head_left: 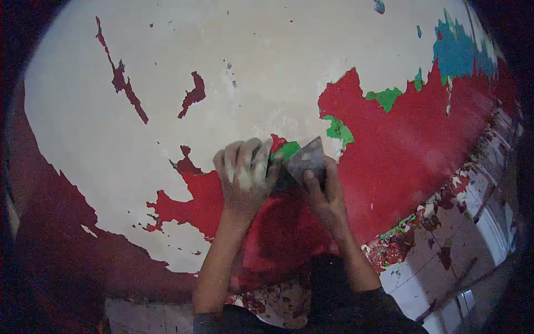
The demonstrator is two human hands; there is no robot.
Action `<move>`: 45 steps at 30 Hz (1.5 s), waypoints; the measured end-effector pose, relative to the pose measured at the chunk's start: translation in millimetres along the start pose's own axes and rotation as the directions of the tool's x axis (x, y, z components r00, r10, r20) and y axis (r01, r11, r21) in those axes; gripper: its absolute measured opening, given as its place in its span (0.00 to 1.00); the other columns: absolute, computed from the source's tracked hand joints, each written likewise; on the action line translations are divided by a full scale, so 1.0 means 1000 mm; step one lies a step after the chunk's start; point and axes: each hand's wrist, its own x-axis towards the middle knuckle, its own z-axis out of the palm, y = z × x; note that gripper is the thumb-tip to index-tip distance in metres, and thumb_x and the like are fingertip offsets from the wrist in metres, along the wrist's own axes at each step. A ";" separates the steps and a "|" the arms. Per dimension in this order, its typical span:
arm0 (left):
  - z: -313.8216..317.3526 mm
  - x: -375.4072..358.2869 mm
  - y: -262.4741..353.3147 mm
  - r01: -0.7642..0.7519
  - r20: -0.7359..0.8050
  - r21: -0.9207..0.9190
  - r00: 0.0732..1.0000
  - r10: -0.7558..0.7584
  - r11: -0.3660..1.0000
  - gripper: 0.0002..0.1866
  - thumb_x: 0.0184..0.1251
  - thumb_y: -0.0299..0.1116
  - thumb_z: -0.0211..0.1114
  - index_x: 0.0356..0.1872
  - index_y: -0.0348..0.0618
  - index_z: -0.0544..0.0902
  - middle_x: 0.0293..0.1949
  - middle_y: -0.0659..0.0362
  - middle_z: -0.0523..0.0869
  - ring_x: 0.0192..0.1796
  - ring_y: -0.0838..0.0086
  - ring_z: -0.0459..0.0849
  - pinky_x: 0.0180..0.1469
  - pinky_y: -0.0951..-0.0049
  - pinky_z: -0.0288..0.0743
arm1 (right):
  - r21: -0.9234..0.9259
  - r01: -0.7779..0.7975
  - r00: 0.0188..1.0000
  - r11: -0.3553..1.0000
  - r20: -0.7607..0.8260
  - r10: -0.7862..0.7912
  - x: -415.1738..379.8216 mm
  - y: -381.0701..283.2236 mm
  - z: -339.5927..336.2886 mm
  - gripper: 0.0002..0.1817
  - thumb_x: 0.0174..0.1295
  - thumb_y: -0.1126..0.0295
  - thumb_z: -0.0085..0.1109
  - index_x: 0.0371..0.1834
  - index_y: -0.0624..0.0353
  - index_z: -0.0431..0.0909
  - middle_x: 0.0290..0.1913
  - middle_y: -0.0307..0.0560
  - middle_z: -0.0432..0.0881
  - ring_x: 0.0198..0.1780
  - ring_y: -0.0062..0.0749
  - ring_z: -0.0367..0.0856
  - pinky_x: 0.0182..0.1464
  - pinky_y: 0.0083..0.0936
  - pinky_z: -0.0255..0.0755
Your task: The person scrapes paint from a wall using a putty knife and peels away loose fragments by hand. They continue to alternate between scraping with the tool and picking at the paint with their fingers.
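Observation:
My right hand (327, 192) grips a flat grey scraper (307, 158), its thumb pressed on the blade. One corner of the blade points up at the wall (250, 100). To its left, my left hand (243, 170) has bent fingers against the pale paint and whitish dust on its back. Its thumb and forefinger close at the edge of a dark green paint flap (282, 179), though the exact grip is partly hidden. Just above, between the hands, a bright green patch (287, 150) and a small red patch show at the edge of the pale layer.
Red paint (389, 139) covers the lower wall, with a teal patch (459, 50) at upper right. Ragged red gaps (194, 96) break the pale layer at left. Paint flakes (395, 247) litter the floor along the wall's foot. Light strips cross the tiles (467, 239).

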 end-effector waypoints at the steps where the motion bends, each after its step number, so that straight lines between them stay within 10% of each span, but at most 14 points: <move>1: 0.004 -0.002 -0.003 -0.016 -0.009 -0.005 1.000 0.016 1.000 0.14 0.49 0.32 0.65 0.40 0.47 0.82 0.38 0.63 0.78 0.42 0.66 0.75 0.47 0.61 0.64 | -0.026 0.030 0.999 0.999 -0.019 -0.030 -0.001 -0.002 0.000 0.21 0.66 0.64 0.51 0.56 0.62 0.61 0.46 0.55 0.74 0.49 0.43 0.76 0.52 0.36 0.69; 5: 0.007 -0.001 -0.008 -0.082 0.010 -0.038 0.997 0.082 0.996 0.16 0.49 0.34 0.64 0.42 0.48 0.83 0.41 0.63 0.77 0.42 0.68 0.74 0.48 0.62 0.63 | -0.289 0.148 0.973 0.946 -0.129 -0.192 -0.006 0.020 0.013 0.19 0.68 0.67 0.46 0.60 0.61 0.59 0.49 0.50 0.70 0.52 0.32 0.68 0.56 0.29 0.64; 11: 0.007 -0.003 -0.008 -0.078 0.039 -0.029 0.996 0.079 0.997 0.21 0.46 0.35 0.64 0.47 0.50 0.83 0.41 0.65 0.77 0.43 0.69 0.74 0.50 0.62 0.62 | 0.224 -0.293 0.947 0.929 -0.062 0.314 -0.008 0.004 0.021 0.20 0.69 0.68 0.46 0.61 0.59 0.58 0.44 0.47 0.70 0.33 0.23 0.72 0.29 0.20 0.72; 16: 0.010 -0.005 -0.006 -0.080 0.034 -0.016 0.996 0.080 0.997 0.22 0.44 0.35 0.65 0.46 0.51 0.84 0.41 0.66 0.77 0.43 0.69 0.73 0.49 0.62 0.61 | 0.214 -0.211 0.967 0.954 -0.093 0.235 -0.010 0.020 0.027 0.20 0.68 0.68 0.46 0.61 0.59 0.58 0.43 0.44 0.71 0.24 0.17 0.69 0.18 0.15 0.63; 21: 0.009 -0.004 -0.007 -0.094 0.061 -0.009 0.994 0.095 0.996 0.22 0.43 0.35 0.66 0.46 0.54 0.84 0.42 0.67 0.77 0.43 0.70 0.73 0.49 0.62 0.61 | 0.260 -0.220 0.965 0.940 -0.084 0.249 -0.003 0.007 0.029 0.18 0.69 0.64 0.46 0.54 0.64 0.61 0.49 0.53 0.72 0.50 0.36 0.71 0.54 0.33 0.66; 45: 0.008 -0.004 -0.006 -0.113 0.036 -0.083 0.993 0.116 0.990 0.21 0.44 0.31 0.66 0.46 0.49 0.84 0.38 0.62 0.79 0.43 0.64 0.73 0.52 0.60 0.62 | 0.163 0.016 0.993 0.986 -0.120 0.004 0.003 0.026 0.028 0.17 0.68 0.67 0.46 0.56 0.64 0.62 0.49 0.52 0.72 0.51 0.35 0.71 0.56 0.32 0.65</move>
